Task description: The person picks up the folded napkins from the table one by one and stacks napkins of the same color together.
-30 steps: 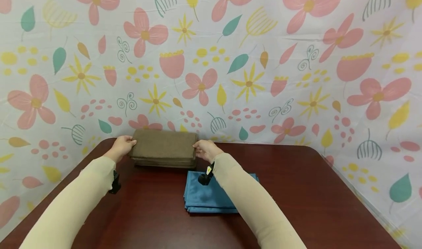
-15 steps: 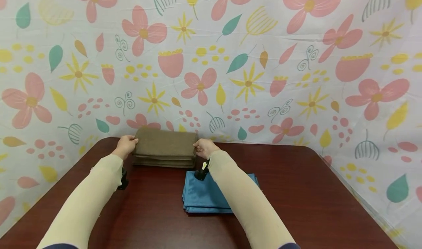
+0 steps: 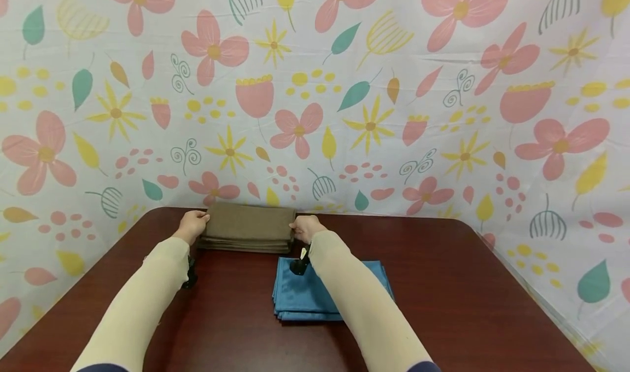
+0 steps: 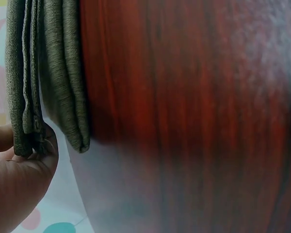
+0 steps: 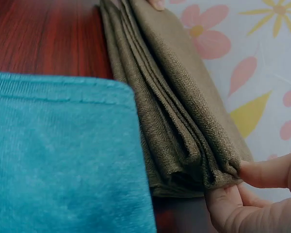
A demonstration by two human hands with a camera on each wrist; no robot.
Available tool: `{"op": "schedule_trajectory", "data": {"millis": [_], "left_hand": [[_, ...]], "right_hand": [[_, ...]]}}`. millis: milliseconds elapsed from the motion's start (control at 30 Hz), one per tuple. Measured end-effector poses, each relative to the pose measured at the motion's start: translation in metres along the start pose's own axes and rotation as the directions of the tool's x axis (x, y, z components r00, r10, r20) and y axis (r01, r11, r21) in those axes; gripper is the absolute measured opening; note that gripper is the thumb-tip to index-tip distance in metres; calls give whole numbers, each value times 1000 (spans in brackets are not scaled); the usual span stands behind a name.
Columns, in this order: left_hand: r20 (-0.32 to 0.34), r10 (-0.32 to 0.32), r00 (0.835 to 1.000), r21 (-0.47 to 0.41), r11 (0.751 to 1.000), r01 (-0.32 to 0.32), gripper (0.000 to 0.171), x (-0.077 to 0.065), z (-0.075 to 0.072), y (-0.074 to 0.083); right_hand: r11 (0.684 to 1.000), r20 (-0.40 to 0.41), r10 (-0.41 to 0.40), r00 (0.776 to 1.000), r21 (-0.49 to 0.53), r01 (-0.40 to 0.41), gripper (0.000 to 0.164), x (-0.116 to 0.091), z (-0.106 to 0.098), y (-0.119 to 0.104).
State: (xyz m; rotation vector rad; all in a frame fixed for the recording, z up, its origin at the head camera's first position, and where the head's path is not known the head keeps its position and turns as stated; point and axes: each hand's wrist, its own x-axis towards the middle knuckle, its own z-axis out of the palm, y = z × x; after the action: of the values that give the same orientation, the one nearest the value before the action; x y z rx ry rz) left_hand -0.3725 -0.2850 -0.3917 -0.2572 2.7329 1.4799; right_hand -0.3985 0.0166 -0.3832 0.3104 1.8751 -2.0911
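A folded olive-brown cloth (image 3: pixel 251 221) lies at the far edge of the table, level on another folded brown cloth (image 3: pixel 246 246) of the same kind. My left hand (image 3: pixel 192 226) pinches the upper cloth's left end; in the left wrist view, a gap separates its layers from the lower cloth (image 4: pixel 68 82). At the opposite end, my right hand (image 3: pixel 306 229) pinches the corner between thumb and fingers. The right wrist view shows several brown layers (image 5: pixel 169 87) together, with the right fingertips (image 5: pixel 228 199) beneath the corner.
A folded blue cloth stack (image 3: pixel 307 292) lies nearer on the table, partly hidden under my right forearm. The dark red wooden table (image 3: pixel 458 290) meets a flower-printed curtain (image 3: pixel 394 87) just behind the brown cloths.
The upper brown cloth's back edge has come down and the cloth sits flatter on the lower one. My left hand has shifted slightly right. Both hands keep their hold.
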Motion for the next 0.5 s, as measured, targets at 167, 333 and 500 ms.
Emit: {"op": "schedule_trajectory", "data": {"millis": [167, 333, 500], "left_hand": [[-39, -16, 999, 4, 1000, 17, 47, 1, 5, -6], [-25, -34, 999, -6, 999, 34, 47, 0, 7, -12], [5, -58, 998, -6, 998, 58, 48, -1, 3, -11]], "right_hand": [[994, -12, 6, 1000, -105, -7, 60, -3, -2, 5], [975, -17, 22, 1000, -221, -26, 59, -3, -6, 10], [969, 3, 33, 999, -245, -31, 53, -1, -6, 8]]}}
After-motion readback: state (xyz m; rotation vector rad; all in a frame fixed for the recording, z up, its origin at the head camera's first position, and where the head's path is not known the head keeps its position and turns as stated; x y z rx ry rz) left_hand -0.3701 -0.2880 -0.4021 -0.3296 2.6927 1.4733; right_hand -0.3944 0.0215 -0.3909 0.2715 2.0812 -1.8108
